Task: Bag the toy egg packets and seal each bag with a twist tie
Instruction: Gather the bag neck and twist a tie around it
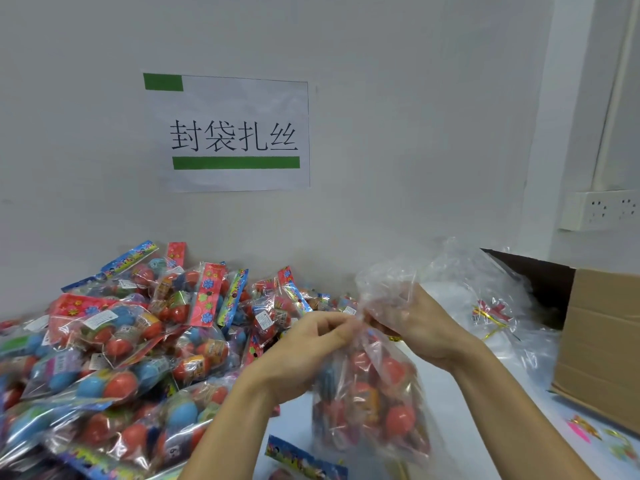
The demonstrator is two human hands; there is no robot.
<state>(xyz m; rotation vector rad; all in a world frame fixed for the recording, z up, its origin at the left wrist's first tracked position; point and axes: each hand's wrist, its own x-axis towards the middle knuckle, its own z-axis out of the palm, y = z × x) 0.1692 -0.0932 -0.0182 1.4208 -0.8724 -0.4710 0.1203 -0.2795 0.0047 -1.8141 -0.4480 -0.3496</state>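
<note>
A clear plastic bag filled with red and blue toy egg packets hangs in front of me above the white table. My left hand pinches the gathered neck of the bag from the left. My right hand grips the same neck from the right, under the bag's loose crinkled top. A bit of gold twist tie shows just below my right hand. A large heap of toy egg packets covers the left half of the table.
An open cardboard box stands at the right edge. Loose clear bags and gold twist ties lie behind my right hand. One packet lies at the near edge. A paper sign hangs on the wall, with a socket at the right.
</note>
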